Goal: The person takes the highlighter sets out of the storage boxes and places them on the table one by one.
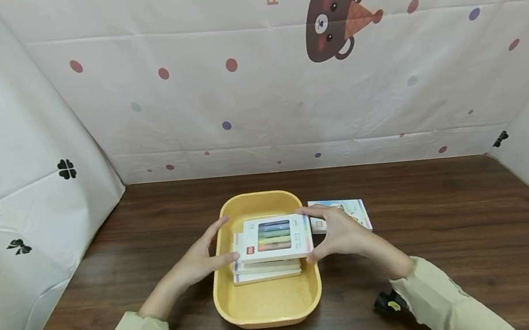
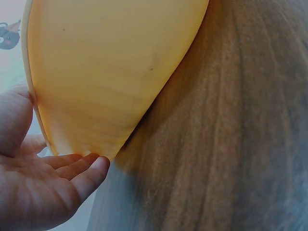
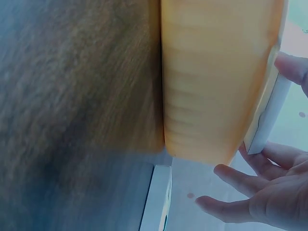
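A white box of coloured markers (image 1: 275, 239) with a clear window lies on top of a stack of white boxes (image 1: 267, 275) in a yellow plastic basin (image 1: 275, 309). My right hand (image 1: 341, 232) holds the marker box by its right end, thumb at the near corner and fingers at the far one. That end overhangs the basin's right rim. My left hand (image 1: 201, 257) is at the left rim, fingers spread along the outer wall and thumb reaching over the rim toward the boxes. In the left wrist view, its fingertips (image 2: 98, 166) meet the outer wall.
Another flat box (image 1: 348, 210) with a blue and white printed cover lies on the dark wooden table (image 1: 443, 228), right of the basin and partly behind my right hand. Printed white cloth (image 1: 252, 91) hangs behind the table and along both sides.
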The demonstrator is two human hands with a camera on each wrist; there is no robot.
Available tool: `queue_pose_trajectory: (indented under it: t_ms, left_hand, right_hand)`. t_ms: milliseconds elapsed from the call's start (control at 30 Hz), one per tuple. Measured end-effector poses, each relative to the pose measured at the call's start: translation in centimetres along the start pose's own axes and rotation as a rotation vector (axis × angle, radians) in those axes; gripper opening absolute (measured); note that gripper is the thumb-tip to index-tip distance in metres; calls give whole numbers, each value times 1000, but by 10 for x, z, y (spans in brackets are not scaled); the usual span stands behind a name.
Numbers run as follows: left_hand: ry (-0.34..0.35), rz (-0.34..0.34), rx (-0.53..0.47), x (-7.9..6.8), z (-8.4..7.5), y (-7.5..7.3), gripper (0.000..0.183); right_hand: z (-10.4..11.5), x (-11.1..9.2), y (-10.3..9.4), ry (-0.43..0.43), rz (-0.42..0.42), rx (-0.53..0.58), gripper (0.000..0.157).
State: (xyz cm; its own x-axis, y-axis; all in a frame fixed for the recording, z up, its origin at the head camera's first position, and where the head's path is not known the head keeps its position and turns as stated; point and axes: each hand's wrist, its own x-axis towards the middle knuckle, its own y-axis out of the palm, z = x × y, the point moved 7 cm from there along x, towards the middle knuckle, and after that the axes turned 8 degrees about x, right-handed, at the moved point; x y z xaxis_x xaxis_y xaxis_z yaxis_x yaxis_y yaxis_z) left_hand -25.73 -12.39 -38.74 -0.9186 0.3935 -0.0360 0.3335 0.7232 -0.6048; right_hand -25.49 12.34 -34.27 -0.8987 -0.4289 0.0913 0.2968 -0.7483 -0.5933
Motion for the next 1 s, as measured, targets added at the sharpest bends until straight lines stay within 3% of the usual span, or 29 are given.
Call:
queue_pose_trajectory:
  t_ms: [1000]
  left_hand:
    - [0,16,-59,0,3,1,83]
  right_hand:
    - [-6,-9,-17,-38,35,234,90]
